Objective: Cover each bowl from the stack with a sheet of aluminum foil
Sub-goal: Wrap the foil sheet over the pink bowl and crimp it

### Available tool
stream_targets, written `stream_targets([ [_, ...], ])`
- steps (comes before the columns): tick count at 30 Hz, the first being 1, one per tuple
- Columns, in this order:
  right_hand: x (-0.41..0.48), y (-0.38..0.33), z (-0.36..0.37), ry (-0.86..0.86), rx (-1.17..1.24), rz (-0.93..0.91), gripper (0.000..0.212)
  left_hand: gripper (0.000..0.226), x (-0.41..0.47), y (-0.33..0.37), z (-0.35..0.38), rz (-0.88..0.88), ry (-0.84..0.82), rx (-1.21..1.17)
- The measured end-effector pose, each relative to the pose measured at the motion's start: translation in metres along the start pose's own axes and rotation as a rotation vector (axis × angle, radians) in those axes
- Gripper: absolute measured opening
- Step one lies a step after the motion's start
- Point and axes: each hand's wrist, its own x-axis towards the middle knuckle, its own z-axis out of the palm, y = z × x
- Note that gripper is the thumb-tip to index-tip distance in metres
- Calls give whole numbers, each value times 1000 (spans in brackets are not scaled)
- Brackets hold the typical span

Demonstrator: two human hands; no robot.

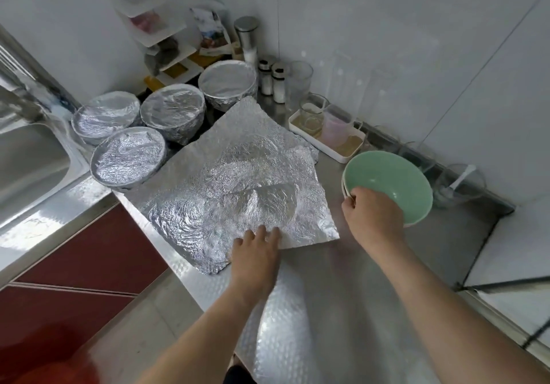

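On the steel counter (pixel 327 279) in front of me, a crumpled sheet of aluminum foil (pixel 238 175) lies spread flat, with the edges of more foil showing under it at its far right corner. My left hand (pixel 256 249) rests on the near edge of that sheet, fingers straight and pressed down on the foil, holding nothing. My right hand (pixel 372 214) is just to the right of the sheet, its fingers curled over the near rim of a green bowl (pixel 393 181), gripping it. The bowl is tipped slightly toward me, and a pale rim shows just beneath its left side, so it seems to sit in a second bowl, though I cannot tell for sure. Beyond the sheet, to the left, four foil-covered bowls (pixel 128 157) stand close together, the nearest one touching the sheet's left edge. A steel sink (pixel 29 157) lies further left. Behind the green bowl a white tray (pixel 297 126) holds glass cups, and two small shakers (pixel 272 78) stand near the wall beside the farthest covered bowl. Red cabinet fronts (pixel 89 249) run below the counter edge.
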Motion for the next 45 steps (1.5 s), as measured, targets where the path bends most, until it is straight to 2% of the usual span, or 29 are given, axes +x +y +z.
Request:
stream_targets([
  [4, -1, -1, -9, 52, -62, -26, 10, 28, 3, -5, -6, -72, 87, -67],
  [6, -1, -4, -10, 60, -41, -17, 14, 20, 4, -10, -10, -68, 107, -105],
  [10, -3, -8, -14, 108, -36, 27, 25, 17, 5, -27, -23, -61, 186, -211],
  [14, 4, -8, -23, -2, -143, 89, 14, 16, 8, -38, -42, -126, 337, -264],
  [16, 5, -7, -26, 10, -135, 113, 14, 11, 8, -41, -58, -154, 438, -285],
  [21, 3, -9, -28, 207, -97, 129, 11, 14, 1, -56, -99, -202, 685, -438],
  [26, -13, -12, -28, 446, 52, -23, 11, 20, -8, -63, -133, -210, 901, -515],
  [30, -21, -26, -30, 555, 139, -190, 14, 22, -13, -62, -151, -281, 960, -819],
  [32, -27, -33, -27, 557, 202, -278, 16, 20, -15, -61, -156, -313, 972, -944],
  [36, -46, -43, -5, 439, 275, -508, 20, 14, -19, -62, -166, -383, 1014, -1191],
  [40, -68, -49, 31, 311, 258, -638, 21, 8, -19, -70, -168, -440, 1059, -1567],
  [43, -85, -44, 54, 235, 230, -733, 21, 17, -22, -74, -160, -505, 970, -1856],
  [45, -93, -38, 61, 156, 203, -759, 14, 18, -25, -70, -153, -570, 870, -1990],
])
